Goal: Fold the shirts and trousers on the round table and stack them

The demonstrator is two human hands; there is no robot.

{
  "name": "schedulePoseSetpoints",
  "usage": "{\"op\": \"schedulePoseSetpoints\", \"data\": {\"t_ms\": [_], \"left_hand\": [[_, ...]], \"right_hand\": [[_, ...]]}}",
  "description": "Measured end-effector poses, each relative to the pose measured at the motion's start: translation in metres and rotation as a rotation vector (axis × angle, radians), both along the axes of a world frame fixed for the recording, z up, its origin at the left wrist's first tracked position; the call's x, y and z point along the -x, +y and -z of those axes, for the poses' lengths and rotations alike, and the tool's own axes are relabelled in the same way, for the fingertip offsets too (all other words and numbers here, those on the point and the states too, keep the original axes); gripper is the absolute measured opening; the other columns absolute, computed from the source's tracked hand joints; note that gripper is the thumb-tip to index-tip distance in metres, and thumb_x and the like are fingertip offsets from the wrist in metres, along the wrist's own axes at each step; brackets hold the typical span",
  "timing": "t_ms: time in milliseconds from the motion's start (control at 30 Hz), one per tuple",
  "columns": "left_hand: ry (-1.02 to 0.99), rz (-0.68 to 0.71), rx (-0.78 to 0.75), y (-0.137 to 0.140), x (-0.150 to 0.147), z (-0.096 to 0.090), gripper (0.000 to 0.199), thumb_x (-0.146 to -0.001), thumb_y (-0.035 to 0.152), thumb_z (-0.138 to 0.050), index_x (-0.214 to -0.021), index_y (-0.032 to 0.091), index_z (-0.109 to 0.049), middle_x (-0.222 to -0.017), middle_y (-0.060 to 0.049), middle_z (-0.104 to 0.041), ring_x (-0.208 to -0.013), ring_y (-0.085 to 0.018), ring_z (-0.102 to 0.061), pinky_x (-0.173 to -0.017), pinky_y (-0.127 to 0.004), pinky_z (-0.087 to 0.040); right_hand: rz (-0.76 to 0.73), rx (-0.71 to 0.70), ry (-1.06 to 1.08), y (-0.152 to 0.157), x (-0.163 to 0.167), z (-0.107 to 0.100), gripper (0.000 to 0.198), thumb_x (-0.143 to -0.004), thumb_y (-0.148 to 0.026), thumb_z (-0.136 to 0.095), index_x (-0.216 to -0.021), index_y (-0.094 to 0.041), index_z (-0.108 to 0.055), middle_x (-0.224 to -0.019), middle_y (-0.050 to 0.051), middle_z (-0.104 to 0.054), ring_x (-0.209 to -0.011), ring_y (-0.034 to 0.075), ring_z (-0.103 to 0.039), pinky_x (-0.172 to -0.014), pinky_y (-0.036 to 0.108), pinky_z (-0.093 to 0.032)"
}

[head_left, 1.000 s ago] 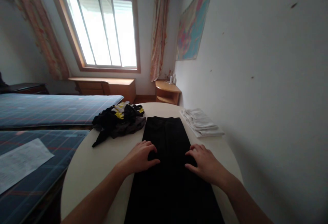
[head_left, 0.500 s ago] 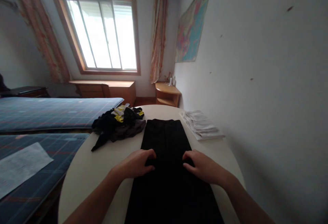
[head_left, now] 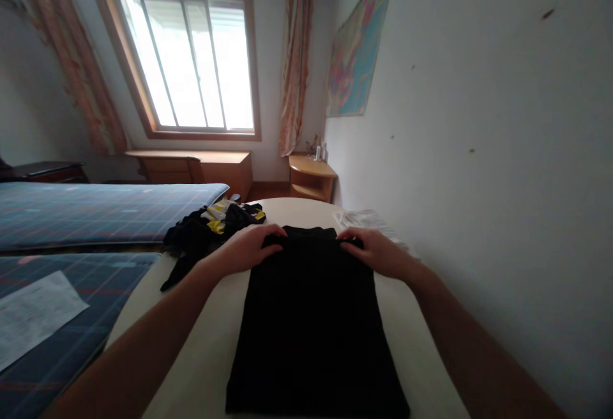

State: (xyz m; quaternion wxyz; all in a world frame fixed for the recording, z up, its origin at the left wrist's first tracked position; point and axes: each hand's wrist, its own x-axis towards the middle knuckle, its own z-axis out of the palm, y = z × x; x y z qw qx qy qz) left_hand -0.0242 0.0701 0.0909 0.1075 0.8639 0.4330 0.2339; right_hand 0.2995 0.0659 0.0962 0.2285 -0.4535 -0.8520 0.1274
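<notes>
A black garment (head_left: 311,323), which looks like folded trousers, lies on a round cream table (head_left: 196,368) in front of me. Part of it is doubled over, with a layer reaching almost to the far, waistband-like edge. My left hand (head_left: 251,246) pinches the left corner of this upper layer. At the opposite corner my right hand (head_left: 376,251) grips the cloth between thumb and fingers. A narrow strip of the lower layer shows beyond both hands. The near end forms a straight edge close to the bottom of the view.
Crumpled black, yellow and grey clothes (head_left: 211,224) lie at the table's back left. Folded white cloth (head_left: 361,220) lies at the back right, partly behind my right hand. A wall (head_left: 502,227) stands close on the right. Plaid mattresses (head_left: 96,211) and a paper sheet (head_left: 41,313) are on the left.
Both hands have moved away from me, carrying the near part of the black garment over its far part. Its near end now shows as an edge inside the view.
</notes>
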Motion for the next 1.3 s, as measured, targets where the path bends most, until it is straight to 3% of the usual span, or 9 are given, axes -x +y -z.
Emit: {"op": "schedulePoseSetpoints", "data": {"t_ms": [100,233,433,633,733,833,1067,1167,1300], "left_hand": [[0.031,-0.068,-0.134,0.037,-0.004,-0.012,0.028,-0.088,0.030,-0.058,-0.113,0.023,-0.065,-0.108,-0.004,-0.071,-0.102,-0.024,-0.065,-0.095,-0.035,-0.047],[0.089,-0.190,-0.217,0.075,-0.013,-0.012,0.028,-0.087,0.023,-0.056,-0.113,0.024,-0.065,-0.110,-0.004,-0.072,-0.103,-0.023,-0.066,-0.095,-0.034,-0.048],[0.207,-0.419,-0.218,0.105,-0.031,0.020,0.029,-0.092,0.023,-0.052,-0.119,0.024,-0.062,-0.120,-0.007,-0.069,-0.113,-0.027,-0.061,-0.098,-0.039,-0.045],[0.276,-0.425,-0.111,0.113,-0.038,0.081,0.035,-0.092,0.011,-0.044,-0.119,0.021,-0.063,-0.115,-0.011,-0.070,-0.111,-0.027,-0.063,-0.094,-0.040,-0.047],[0.285,-0.434,-0.066,0.114,-0.037,0.099,0.038,-0.090,0.010,-0.046,-0.124,0.019,-0.061,-0.117,-0.011,-0.070,-0.110,-0.026,-0.064,-0.090,-0.037,-0.049],[0.270,-0.448,-0.049,0.120,-0.034,0.097,0.036,-0.090,0.012,-0.045,-0.120,0.021,-0.063,-0.116,-0.009,-0.071,-0.106,-0.025,-0.066,-0.088,-0.034,-0.049],[0.215,-0.491,-0.106,0.137,-0.030,0.072,0.037,-0.095,0.021,-0.041,-0.127,0.024,-0.059,-0.123,-0.009,-0.067,-0.107,-0.026,-0.065,-0.089,-0.036,-0.050],[0.236,-0.478,-0.127,0.132,-0.035,0.080,0.040,-0.091,0.021,-0.050,-0.130,0.019,-0.058,-0.130,-0.014,-0.063,-0.117,-0.030,-0.059,-0.099,-0.044,-0.044],[0.258,-0.396,-0.172,0.112,-0.048,0.097,0.041,-0.092,0.026,-0.052,-0.133,0.018,-0.057,-0.148,-0.015,-0.048,-0.136,-0.030,-0.044,-0.115,-0.047,-0.028]], "right_hand": [[0.101,-0.139,-0.026,0.037,0.005,-0.010,0.027,-0.089,-0.023,-0.052,-0.110,-0.019,-0.068,-0.108,0.006,-0.073,-0.098,0.020,-0.066,-0.091,0.032,-0.047],[0.233,-0.265,-0.131,0.077,0.018,-0.011,0.030,-0.089,-0.019,-0.050,-0.113,-0.021,-0.068,-0.115,0.005,-0.072,-0.104,0.021,-0.065,-0.093,0.032,-0.045],[0.372,-0.289,-0.234,0.116,0.038,0.019,0.031,-0.095,-0.021,-0.046,-0.117,-0.023,-0.068,-0.117,0.006,-0.071,-0.109,0.023,-0.061,-0.097,0.034,-0.041],[0.392,-0.152,-0.332,0.126,0.048,0.085,0.030,-0.097,-0.022,-0.046,-0.117,-0.022,-0.067,-0.121,0.008,-0.068,-0.116,0.023,-0.055,-0.100,0.035,-0.037],[0.394,-0.137,-0.343,0.125,0.049,0.108,0.032,-0.095,-0.021,-0.048,-0.122,-0.020,-0.064,-0.122,0.009,-0.067,-0.115,0.024,-0.055,-0.098,0.035,-0.037],[0.403,-0.143,-0.329,0.129,0.048,0.110,0.033,-0.096,-0.018,-0.043,-0.121,-0.020,-0.064,-0.122,0.009,-0.067,-0.116,0.023,-0.054,-0.100,0.034,-0.036],[0.443,-0.205,-0.269,0.149,0.046,0.084,0.040,-0.099,-0.020,-0.032,-0.128,-0.018,-0.059,-0.131,0.012,-0.061,-0.123,0.025,-0.046,-0.105,0.037,-0.033],[0.423,-0.150,-0.320,0.149,0.051,0.092,0.041,-0.098,-0.023,-0.038,-0.134,-0.019,-0.057,-0.137,0.012,-0.057,-0.128,0.027,-0.043,-0.108,0.040,-0.032],[0.414,-0.087,-0.367,0.141,0.058,0.113,0.046,-0.098,-0.028,-0.041,-0.142,-0.019,-0.050,-0.151,0.013,-0.045,-0.140,0.029,-0.034,-0.114,0.046,-0.026]]}}
